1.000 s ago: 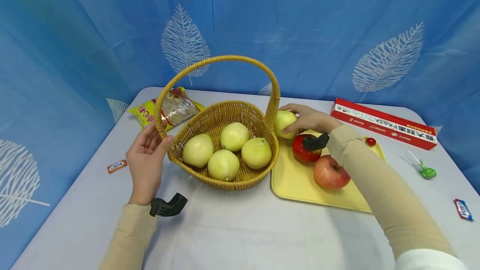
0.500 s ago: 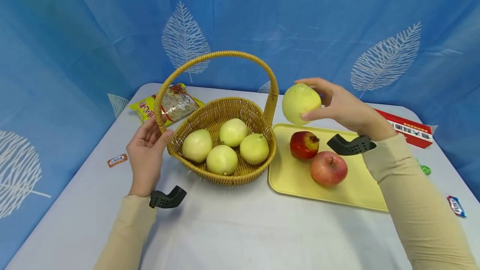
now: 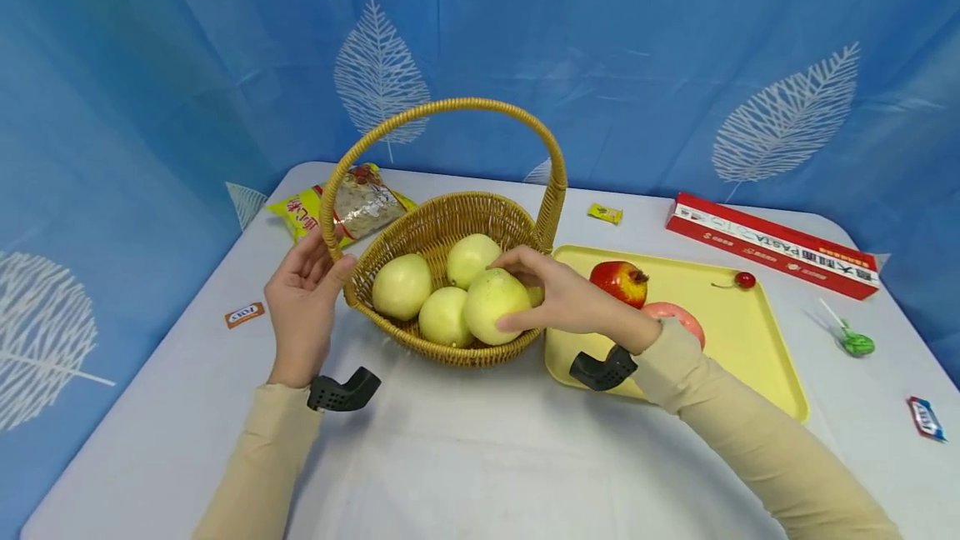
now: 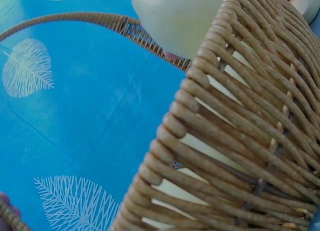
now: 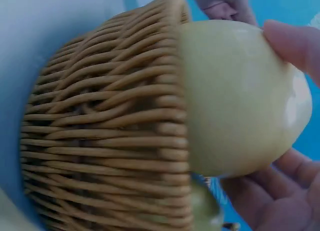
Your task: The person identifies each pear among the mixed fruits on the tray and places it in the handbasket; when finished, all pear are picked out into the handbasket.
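Note:
A woven wicker basket with a tall arched handle stands mid-table, its near rim tipped toward me. Inside lie several yellow-green, pomelo-like fruits. My left hand grips the handle's left foot, thumb in front and fingers behind. My right hand holds another yellow-green pomelo over the basket's right side, partly covering the fruits beneath. In the right wrist view, thumb and fingers span this pomelo beside the wicker rim. Whether it touches the fruits below I cannot tell.
Right of the basket, a yellow tray bears a pomegranate, a partly hidden apple and a cherry. A red pasta box, a lollipop, small wrapped candies and a yellow food bag lie around.
My right hand has lifted the pomelo from the tray's far left corner and carried it left over the basket. My left hand stays at the handle.

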A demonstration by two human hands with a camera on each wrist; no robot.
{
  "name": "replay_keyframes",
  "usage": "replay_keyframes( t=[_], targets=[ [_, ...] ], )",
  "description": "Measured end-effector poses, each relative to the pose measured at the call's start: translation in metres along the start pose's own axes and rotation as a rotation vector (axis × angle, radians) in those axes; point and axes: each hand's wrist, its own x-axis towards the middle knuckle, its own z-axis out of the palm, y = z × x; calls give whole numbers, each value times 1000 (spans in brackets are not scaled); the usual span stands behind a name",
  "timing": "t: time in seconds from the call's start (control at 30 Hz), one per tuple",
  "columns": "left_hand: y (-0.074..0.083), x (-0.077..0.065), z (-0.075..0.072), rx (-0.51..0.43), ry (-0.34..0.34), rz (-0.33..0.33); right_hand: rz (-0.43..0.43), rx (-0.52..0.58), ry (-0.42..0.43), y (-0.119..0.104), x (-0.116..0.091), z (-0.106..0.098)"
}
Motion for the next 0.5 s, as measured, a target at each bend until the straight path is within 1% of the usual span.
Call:
replay_keyframes(
  t=[0.13, 0.23, 0.3, 0.37, 0.5],
  targets=[
    [1, 3, 3, -20, -17, 30, -24, -113, 18, 4, -1, 4],
    [3, 3, 4, -29, -22, 29, -48, -206, 26, 5, -2, 5],
    [3, 2, 4, -38, -21, 21, -56, -240, 24, 5, -2, 5],
    [2, 1, 4, -34, -19, 12, -55, -287, 20, 6, -2, 5],
    [1, -1, 2, -20, -10, -1, -19, -397, 2, 5, -3, 6]
  ],
)
